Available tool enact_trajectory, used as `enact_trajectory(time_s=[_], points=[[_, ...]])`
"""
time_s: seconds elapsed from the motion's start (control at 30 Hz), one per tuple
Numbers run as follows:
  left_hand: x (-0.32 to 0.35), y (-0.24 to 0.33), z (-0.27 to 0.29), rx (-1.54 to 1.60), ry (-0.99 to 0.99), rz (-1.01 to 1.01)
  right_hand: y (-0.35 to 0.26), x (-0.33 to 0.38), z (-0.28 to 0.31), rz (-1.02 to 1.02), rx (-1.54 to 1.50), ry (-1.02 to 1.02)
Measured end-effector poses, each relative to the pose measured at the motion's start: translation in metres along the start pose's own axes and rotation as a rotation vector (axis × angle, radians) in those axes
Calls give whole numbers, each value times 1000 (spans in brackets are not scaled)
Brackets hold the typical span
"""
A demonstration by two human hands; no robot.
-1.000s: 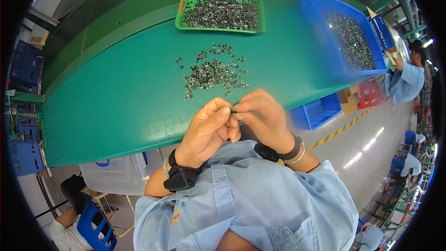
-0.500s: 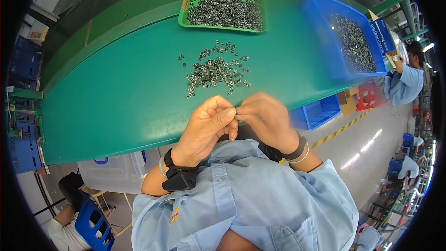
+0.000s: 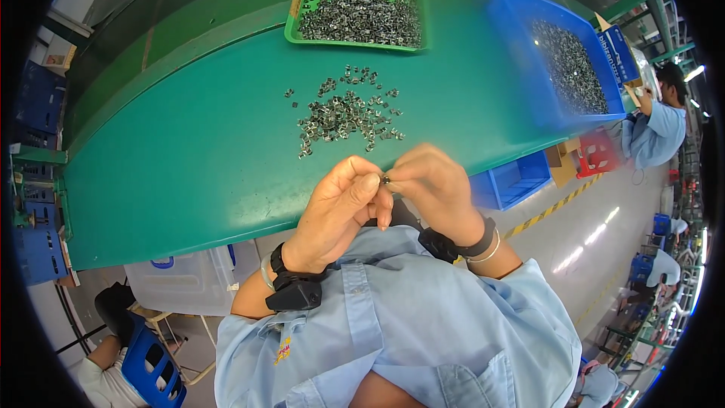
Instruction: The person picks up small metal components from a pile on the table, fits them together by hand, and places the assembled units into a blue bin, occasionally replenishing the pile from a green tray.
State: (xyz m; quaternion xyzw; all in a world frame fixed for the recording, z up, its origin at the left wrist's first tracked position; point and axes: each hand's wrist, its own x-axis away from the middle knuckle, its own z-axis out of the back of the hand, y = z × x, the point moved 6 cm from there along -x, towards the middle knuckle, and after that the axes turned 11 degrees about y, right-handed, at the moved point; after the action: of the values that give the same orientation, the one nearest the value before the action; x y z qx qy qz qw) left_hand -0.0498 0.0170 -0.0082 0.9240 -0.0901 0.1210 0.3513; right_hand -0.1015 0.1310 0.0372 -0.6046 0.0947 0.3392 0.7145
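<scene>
"What's at the centre?"
"The left hand point(image 3: 340, 208) and right hand point(image 3: 432, 180) meet, thumbs and fingers pinched on one small dark part point(image 3: 386, 180), held above the green surface's point(image 3: 189, 166) near edge."
"And beyond?"
"A loose pile of metal pieces point(image 3: 343, 119), then a green tray point(image 3: 359, 46) heaped with more; rightward, a blue bin point(image 3: 522, 57) holds small pieces too."
</scene>
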Motion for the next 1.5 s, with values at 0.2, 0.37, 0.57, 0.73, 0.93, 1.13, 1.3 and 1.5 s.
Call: enact_trajectory(time_s=[0.2,0.37,0.57,0.73,0.93,1.13,1.3,1.5], points=[[-2,-1,0,-54,13,-37,1,2,0,-5,17,9],[-5,3,0,-50,-52,-45,-1,-5,0,-2,44,-14],[-7,9,4,22,-19,-45,15,-71,20,35,255,-34],[-9,6,12,28,-43,-50,47,-159,31,-30,316,-16],[-8,7,18,105,-105,-5,65,-134,31,-72,412,-166],[-9,4,16,58,-142,32,60,-68,18,-99,574,-334],[-9,3,16,40,-119,17,65,-65,10,-74,584,-365],[-8,4,14,38,-77,4,51,-58,18,-53,476,-302]])
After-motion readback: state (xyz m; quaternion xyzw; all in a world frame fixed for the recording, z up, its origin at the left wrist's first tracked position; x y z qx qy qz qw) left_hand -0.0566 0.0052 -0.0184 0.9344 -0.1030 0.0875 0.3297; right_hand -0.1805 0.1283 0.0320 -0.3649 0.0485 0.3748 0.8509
